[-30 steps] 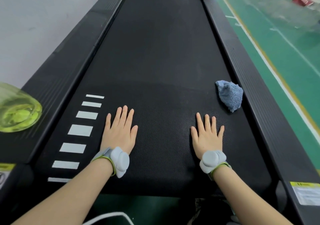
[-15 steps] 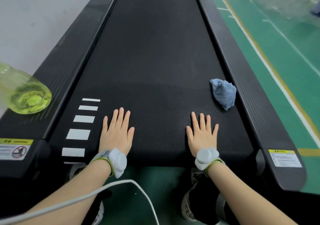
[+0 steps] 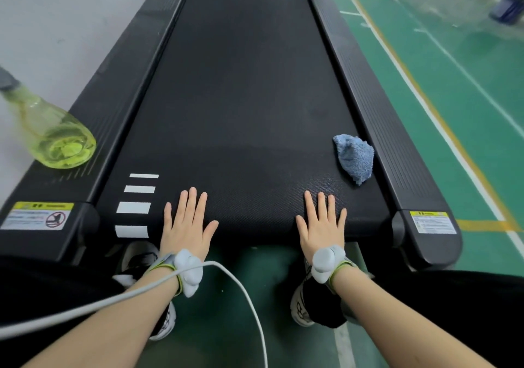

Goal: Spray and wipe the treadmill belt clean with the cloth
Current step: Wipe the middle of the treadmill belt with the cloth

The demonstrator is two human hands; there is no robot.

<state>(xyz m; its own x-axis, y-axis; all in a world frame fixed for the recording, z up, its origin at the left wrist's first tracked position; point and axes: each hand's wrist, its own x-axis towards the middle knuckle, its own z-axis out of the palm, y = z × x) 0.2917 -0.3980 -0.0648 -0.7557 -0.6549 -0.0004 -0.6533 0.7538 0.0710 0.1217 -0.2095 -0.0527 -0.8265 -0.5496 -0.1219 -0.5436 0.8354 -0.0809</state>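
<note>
Left hand (image 3: pixel 187 223): fingers straight, spread, palm flat on belt's near end, holding nothing.
Right hand (image 3: pixel 321 226): same pose, flat, holding nothing.
Forearms: both reach forward, grey wrist bands.
Belt (image 3: pixel 243 84): black.
Cloth (image 3: pixel 354 156): blue, crumpled, belt's right edge, beyond right hand.
Spray bottle (image 3: pixel 56 138): yellow-green, on left side rail.

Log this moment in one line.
left hand, right hand: flat on belt | cloth: on belt, untouched | spray bottle: on left rail, untouched
</note>
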